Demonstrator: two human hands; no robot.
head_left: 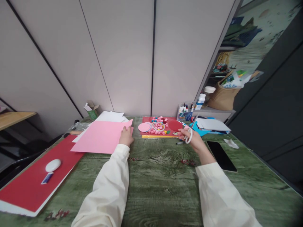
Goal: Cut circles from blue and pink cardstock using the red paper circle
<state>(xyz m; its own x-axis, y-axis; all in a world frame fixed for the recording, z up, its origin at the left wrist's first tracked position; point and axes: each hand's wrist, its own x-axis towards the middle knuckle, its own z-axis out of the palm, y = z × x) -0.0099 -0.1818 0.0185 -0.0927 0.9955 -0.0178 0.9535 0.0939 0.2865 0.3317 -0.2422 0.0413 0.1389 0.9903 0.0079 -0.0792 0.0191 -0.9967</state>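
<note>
My left hand (126,136) is at the right edge of a pink paper sheet (101,138), its fingers closed on that edge. The sheet lies over white papers (111,116). My right hand (192,138) holds white-handled scissors (188,135), blades pointing up and away. Just beyond that hand, a red sheet (148,120) bears small pink flower pieces (156,131), a ring, a pink circle (144,127) and a red circle (175,125). A yellow strip (153,136) runs along the red sheet's near edge.
At left, a long red sheet (26,186) carries a white oval object (53,165) and a glue stick (47,178). A black phone (221,155) lies at right, near crumpled tissue (231,143). A pen holder (185,113) and white bottle (200,101) stand behind.
</note>
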